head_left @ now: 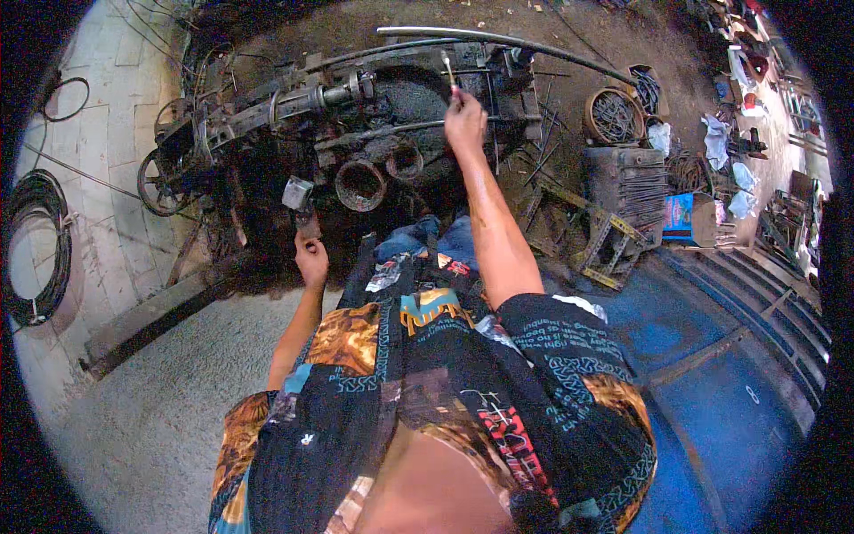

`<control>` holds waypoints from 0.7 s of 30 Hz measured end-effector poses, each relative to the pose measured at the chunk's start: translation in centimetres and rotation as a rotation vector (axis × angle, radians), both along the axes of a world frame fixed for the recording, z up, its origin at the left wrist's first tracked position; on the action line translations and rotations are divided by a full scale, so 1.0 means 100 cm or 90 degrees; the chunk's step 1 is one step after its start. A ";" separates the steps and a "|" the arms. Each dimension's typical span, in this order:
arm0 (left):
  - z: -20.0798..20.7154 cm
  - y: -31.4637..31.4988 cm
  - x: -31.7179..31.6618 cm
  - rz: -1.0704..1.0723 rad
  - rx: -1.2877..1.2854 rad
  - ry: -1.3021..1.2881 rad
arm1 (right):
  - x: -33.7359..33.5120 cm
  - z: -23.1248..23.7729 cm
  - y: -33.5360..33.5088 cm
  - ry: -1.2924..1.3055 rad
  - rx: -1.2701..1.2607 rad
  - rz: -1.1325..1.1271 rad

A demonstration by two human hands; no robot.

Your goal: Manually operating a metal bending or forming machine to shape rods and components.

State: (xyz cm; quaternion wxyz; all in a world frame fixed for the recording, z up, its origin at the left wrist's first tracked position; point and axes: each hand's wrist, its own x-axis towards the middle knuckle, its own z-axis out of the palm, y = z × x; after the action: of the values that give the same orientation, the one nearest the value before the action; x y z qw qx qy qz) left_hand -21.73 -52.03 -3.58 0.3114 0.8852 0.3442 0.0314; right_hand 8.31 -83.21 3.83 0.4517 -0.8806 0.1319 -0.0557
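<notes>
My right hand is closed round a slim rod with a pale tip and a reddish part by the fingers. The arm reaches out over a blackened bench with a bed of dark, coal-like grit. Lower on the left, my left hand has its fingers closed at the lower end of a flat brownish piece. Just above that piece is a pale grey block; whether the two are joined I cannot tell. Two rusty round cans sit at the bench's near side.
A long pale pipe lies across the far side. At right stand a round basket of metal pieces, a dark ridged box, a yellowish metal frame and a blue carton. Coiled black cable lies at far left.
</notes>
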 end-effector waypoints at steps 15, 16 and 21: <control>0.026 -0.011 0.017 -0.031 -0.052 0.048 | -0.017 -0.033 -0.042 0.077 -0.096 -0.051; 0.026 -0.013 0.018 -0.033 -0.034 0.035 | -0.022 -0.036 -0.044 0.076 -0.127 -0.032; 0.021 -0.008 0.012 -0.035 -0.010 0.007 | -0.043 -0.054 -0.044 0.218 -0.041 -0.048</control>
State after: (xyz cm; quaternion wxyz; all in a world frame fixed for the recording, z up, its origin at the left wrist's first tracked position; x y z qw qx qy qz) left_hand -20.56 -52.88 -1.50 0.3176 0.8920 0.3214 0.0154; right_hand 4.05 -87.58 -1.55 0.3915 -0.8857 0.2379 0.0743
